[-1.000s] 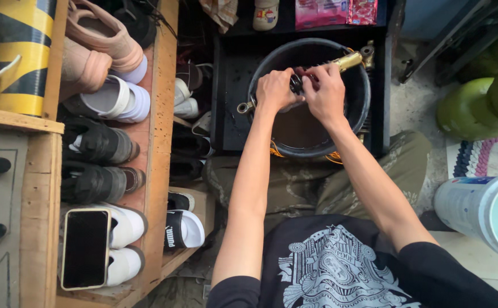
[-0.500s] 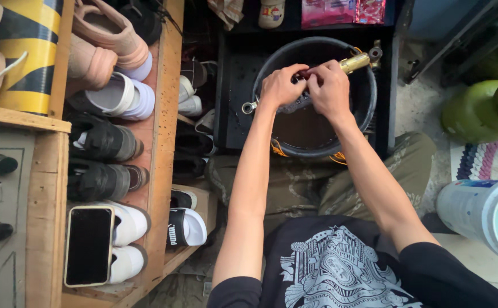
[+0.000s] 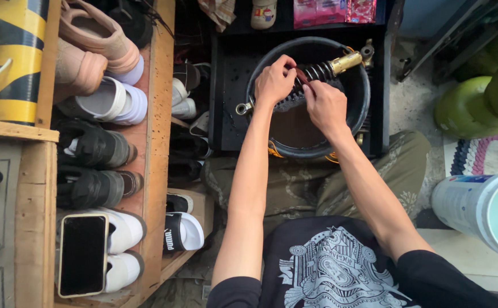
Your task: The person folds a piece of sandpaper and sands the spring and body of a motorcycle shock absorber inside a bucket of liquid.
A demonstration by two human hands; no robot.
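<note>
Since 1 second ago almost nothing has shifted: both hands stay together over the same part, with only a slight change in the fingers and the view. The left hand (image 3: 274, 82) is clenched round the middle of a motorcycle shock absorber (image 3: 311, 77), which lies slantwise across the rim of a black bucket (image 3: 363, 102); its gold end (image 3: 347, 60) points up to the right and its steel eyelet (image 3: 242, 108) down to the left. The right hand (image 3: 324, 105) presses on the coil beside it, and its grip pinches what looks like a small dark red tool or rag (image 3: 301, 76) against the spring.

This reads as scrubbing or working on the spring over the bucket, in mid course. The next move would call for the left hand to hold the shock steady, or turn it, while the right hand moves along the coil.

Much is hidden: the hands cover the middle of the spring, the red thing is too small to name, and the bucket's brown inside may be liquid or just the bottom. The shoe rack (image 3: 157, 114), a phone (image 3: 82, 262) and a green gas cylinder (image 3: 466, 108) stand well apart.
</note>
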